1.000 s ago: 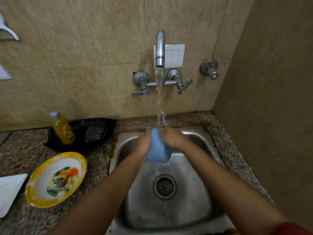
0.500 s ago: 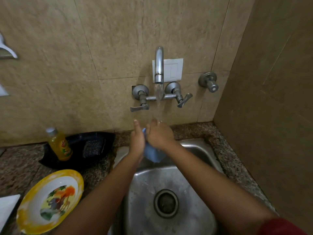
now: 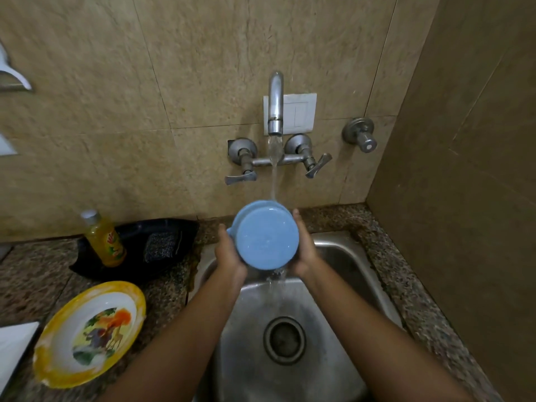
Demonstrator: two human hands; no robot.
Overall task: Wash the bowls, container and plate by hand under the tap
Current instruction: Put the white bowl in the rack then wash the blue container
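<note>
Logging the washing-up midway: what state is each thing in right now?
Tap: running.
Blue container: under the tap, bottom towards the camera.
Left hand: grips the container's side.
Right hand: grips its other side.
Yellow plate: face up on the counter.
Bottle: upright, capped.

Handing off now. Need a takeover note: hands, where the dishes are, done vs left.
Left hand and right hand grip the blue container on either side, base toward the camera, under the running tap over the sink.
The yellow-rimmed plate is on the counter, left of the sink. The white item at the left edge is too cropped to identify.
Soap bottle and scrubber are in the black tray.
Done: nothing confirmed clean.
Left: finish the container, then likely the plate. No other bowls are in view.
</note>
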